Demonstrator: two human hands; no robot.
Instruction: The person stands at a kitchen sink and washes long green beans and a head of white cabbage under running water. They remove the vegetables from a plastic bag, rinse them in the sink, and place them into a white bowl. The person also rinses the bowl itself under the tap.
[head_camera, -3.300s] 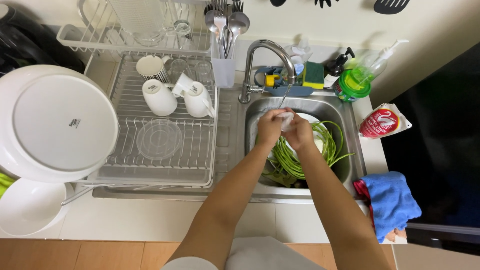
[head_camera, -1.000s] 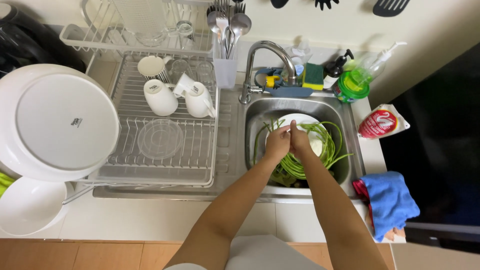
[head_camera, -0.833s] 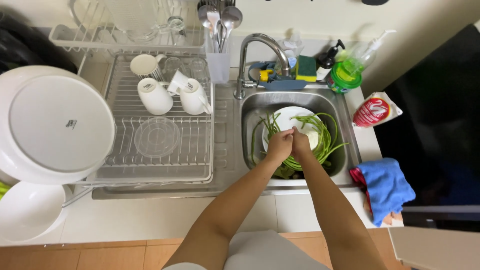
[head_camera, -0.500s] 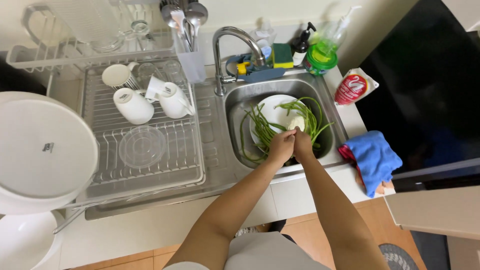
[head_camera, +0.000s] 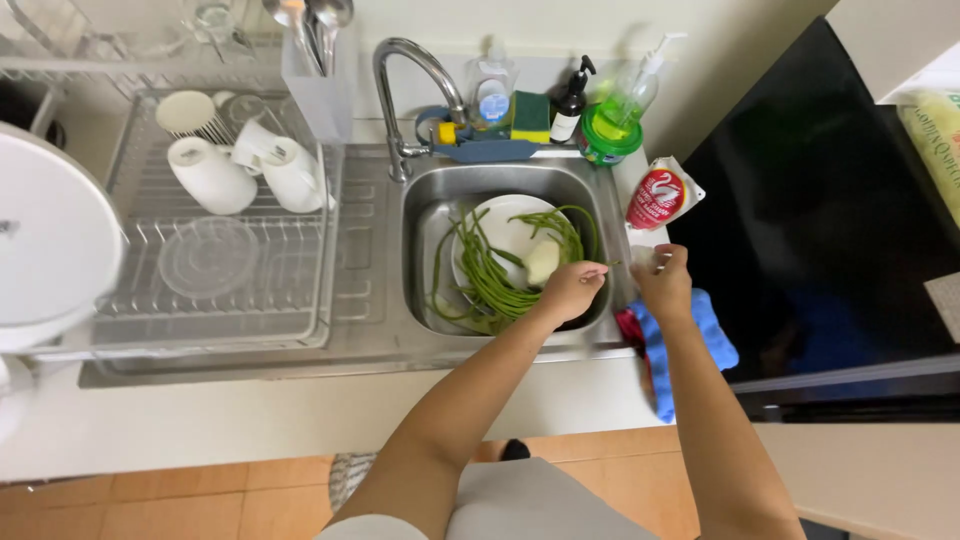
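Note:
A bunch of long green beans lies in the steel sink, draped over a white plate with a pale lump on it. My left hand is over the sink's right side, pinching the end of one long green bean. My right hand is apart from it, above the counter edge to the right of the sink, next to a red and white pouch and over a blue cloth. Its fingers are curled together; anything between them is too small to see.
A curved tap stands behind the sink with soap bottles and a sponge. A dish rack with white mugs is to the left, and a big white plate beyond it. A black hob fills the right.
Both hands were together on the beans over the sink. My right hand has moved right, out of the sink to the counter edge. The view swung to the right.

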